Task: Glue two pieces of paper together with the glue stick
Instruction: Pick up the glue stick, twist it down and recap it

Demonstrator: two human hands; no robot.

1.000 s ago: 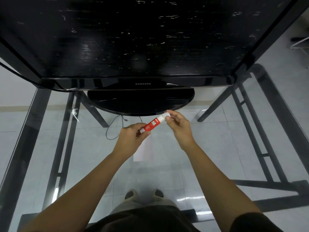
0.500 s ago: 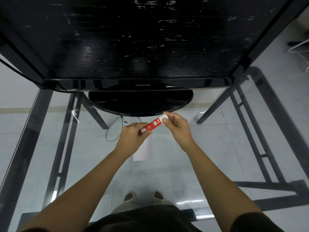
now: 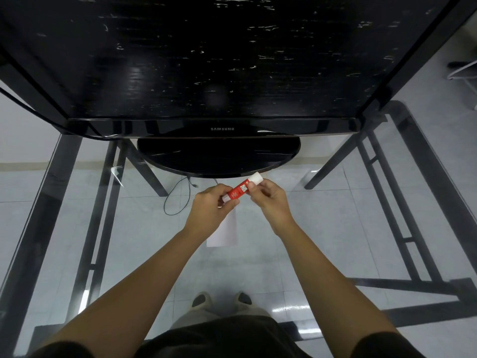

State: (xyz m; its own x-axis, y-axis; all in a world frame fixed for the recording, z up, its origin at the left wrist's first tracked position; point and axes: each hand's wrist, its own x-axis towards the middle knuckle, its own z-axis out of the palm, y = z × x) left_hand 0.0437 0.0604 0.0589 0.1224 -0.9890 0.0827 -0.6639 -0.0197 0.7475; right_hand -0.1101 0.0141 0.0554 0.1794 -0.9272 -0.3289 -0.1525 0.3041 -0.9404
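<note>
A red glue stick [image 3: 239,190] with a white cap [image 3: 255,178] is held tilted above the glass table, cap end pointing up and to the right. My left hand [image 3: 213,206] grips its lower red body. My right hand [image 3: 269,200] pinches the white cap end with its fingertips. The cap sits on the tube. A white sheet of paper [image 3: 224,235] lies flat on the glass just below my hands, partly hidden by my left wrist. I cannot tell whether it is one sheet or two.
A large black Samsung television [image 3: 222,73] on an oval black stand [image 3: 219,157] fills the far side of the glass table [image 3: 322,228]. Black metal table legs and a thin cable [image 3: 178,196] show through the glass. My feet appear below.
Both hands and the glue stick have stayed nearly in place. The stick's cap end has lifted slightly, and my right fingers have shifted their pinch on the cap.
</note>
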